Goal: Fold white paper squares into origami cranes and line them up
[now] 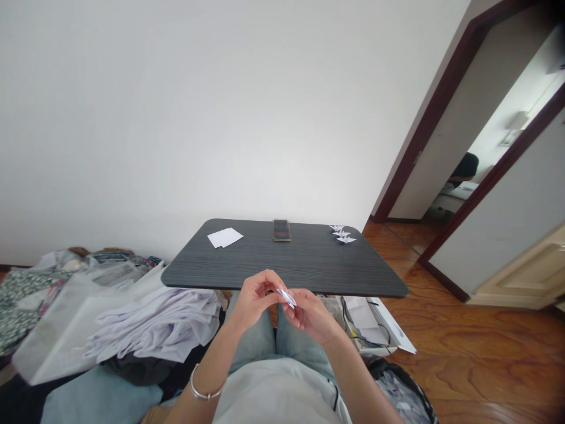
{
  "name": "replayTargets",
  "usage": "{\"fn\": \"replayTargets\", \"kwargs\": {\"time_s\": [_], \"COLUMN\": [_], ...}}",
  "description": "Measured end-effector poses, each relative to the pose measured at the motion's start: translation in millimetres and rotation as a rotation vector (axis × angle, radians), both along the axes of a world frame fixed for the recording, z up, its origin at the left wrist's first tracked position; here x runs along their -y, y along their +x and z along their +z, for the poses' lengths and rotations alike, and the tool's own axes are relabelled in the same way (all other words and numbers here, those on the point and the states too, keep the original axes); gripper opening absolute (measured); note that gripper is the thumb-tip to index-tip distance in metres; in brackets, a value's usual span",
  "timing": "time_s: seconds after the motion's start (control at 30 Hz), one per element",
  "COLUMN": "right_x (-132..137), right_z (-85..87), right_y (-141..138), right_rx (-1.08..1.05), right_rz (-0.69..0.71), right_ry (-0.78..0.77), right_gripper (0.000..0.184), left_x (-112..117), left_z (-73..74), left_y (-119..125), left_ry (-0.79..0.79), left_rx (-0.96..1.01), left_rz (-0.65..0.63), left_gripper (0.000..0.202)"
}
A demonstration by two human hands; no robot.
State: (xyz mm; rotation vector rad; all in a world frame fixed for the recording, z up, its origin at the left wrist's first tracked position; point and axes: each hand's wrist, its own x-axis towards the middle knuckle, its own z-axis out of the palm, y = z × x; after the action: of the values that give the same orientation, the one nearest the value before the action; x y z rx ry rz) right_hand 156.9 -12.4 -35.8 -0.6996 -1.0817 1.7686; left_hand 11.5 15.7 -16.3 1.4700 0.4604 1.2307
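Pinching small folded white paper [286, 298] at the fingertips.
Left hand [253, 300] and right hand [311, 318] both grip it, fold unclear; origami cranes [342, 234] sit on the counter [282, 277].

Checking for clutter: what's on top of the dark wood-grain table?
White paper sheets, a phone and small folded paper cranes lie on the table; the tabletop beneath them is covered.

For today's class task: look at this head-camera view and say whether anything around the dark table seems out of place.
Yes: crumpled pale fabric lies bunched in a loose heap by the left end of the dark wood-grain table, looking untidy beside the neat row of small folded paper figures on the tabletop.
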Motion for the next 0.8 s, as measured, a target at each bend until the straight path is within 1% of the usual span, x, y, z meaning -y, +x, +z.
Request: {"fn": "replayTargets", "kwargs": {"time_s": [0.07, 0.13, 0.2, 0.27, 0.33, 0.43, 0.5, 0.6, 0.7, 0.8], "right_x": [0.6, 0.7, 0.9, 1.7, 3.6, 6.9, 8.4, 9.1, 9.1, 9.4], "right_z": [1.9, 3.6, 4.6, 5.2, 6.0, 7.8, 8.7, 9.0, 6.9, 2.7], "right_y": [-0.5, -0.3, 1.2, 3.3, 5.0, 5.4, 4.4, 2.9, 1.5, -0.4], "right_rx": [0.046, 0.092, 0.141, 0.193, 0.260, 0.374, 0.426, 0.469, 0.497, 0.486], "right_rz": [-0.056, -0.174, -0.323, -0.450, -0.517, -0.545, -0.579, -0.658, -0.714, -0.768], "right_ry": [0.049, 0.126, 0.242, 0.392, 0.543, 0.683, 0.731, 0.770, 0.788, 0.789], "right_gripper": [0.036, 0.033, 0.031, 0.028, 0.021, 0.010, 0.005, 0.006, 0.007, 0.007], "left_x": [-0.5, -1.2, -1.7, -1.6, -1.2, -0.7, -0.7, -0.2, 2.3, 6.1], "left_z": [-0.1, -0.1, 0.4, 1.4, 2.4, 2.7, 2.0, 0.9, 0.9, 1.4], "left_y": [-0.9, -1.7, -2.3, -2.4, -2.3, -2.0, -2.1, -2.5, -1.9, 0.2], "left_ry": [0.011, 0.023, 0.031, 0.028, 0.020, 0.012, 0.002, -0.008, 0.041, 0.097], "left_rx": [-0.018, -0.039, -0.052, -0.057, -0.054, -0.041, -0.035, -0.071, -0.136, -0.156], "left_rz": [0.021, 0.056, 0.087, 0.112, 0.130, 0.137, 0.132, 0.129, 0.143, 0.178], "left_gripper": [0.020, 0.021, 0.022, 0.023, 0.023, 0.023, 0.023, 0.021, 0.015, 0.010]}}
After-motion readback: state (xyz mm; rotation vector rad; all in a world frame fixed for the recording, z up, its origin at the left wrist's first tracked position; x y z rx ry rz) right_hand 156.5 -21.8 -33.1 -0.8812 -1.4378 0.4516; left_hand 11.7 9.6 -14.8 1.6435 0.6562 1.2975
